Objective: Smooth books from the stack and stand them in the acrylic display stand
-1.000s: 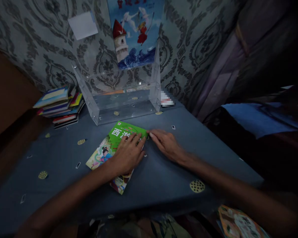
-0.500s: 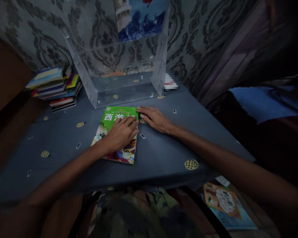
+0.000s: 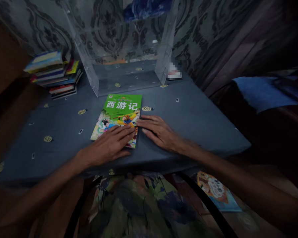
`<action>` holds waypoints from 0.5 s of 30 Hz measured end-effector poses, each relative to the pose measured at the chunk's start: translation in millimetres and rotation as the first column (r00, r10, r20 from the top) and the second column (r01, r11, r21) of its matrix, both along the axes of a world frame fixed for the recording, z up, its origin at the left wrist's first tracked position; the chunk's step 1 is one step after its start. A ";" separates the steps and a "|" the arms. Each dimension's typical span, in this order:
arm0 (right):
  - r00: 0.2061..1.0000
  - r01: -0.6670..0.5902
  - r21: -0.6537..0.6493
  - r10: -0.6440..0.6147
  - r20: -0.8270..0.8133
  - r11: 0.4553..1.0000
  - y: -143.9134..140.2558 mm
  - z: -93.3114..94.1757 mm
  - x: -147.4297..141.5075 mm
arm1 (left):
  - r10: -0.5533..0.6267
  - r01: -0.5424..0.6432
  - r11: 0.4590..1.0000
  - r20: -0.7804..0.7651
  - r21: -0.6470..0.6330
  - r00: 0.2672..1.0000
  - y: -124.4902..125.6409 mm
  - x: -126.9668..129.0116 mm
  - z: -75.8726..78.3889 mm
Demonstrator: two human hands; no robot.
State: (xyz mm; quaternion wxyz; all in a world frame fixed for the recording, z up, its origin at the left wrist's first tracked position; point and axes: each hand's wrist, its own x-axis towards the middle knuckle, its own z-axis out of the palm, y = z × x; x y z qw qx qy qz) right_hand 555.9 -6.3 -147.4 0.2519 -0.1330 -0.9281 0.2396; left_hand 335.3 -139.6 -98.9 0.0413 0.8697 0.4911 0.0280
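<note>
Both hands slid nearer; left hand (image 3: 109, 147), right hand (image 3: 161, 132) flat, unclenched on green book (image 3: 120, 110); clear case (image 3: 129, 77) bare.

Blue-clothed table (image 3: 188, 119): green book (image 3: 119, 112), book stack (image 3: 54, 74), clear stand (image 3: 129, 79).

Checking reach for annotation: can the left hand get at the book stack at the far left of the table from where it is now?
Probably yes. The left hand lies flat on the green book, holding nothing, and the blue tablecloth between it and the book stack looks bare. The clear acrylic stand sits to the right of that path.
</note>
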 end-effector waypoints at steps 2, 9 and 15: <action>0.999 -0.027 -0.020 0.027 -0.018 0.999 -15.3 2.4 3.9 | -0.014 0.011 0.997 0.037 0.081 0.999 -1.2 -1.7 -7.9; 0.996 -0.038 -0.099 0.029 -0.083 0.994 -48.6 6.4 8.2 | -0.044 0.032 0.971 0.047 0.236 0.998 -3.8 -2.6 -18.5; 0.992 -0.011 -0.173 -0.011 -0.124 0.985 -51.0 -2.8 6.1 | -0.012 0.009 0.978 0.012 0.208 1.000 -5.8 0.1 -17.0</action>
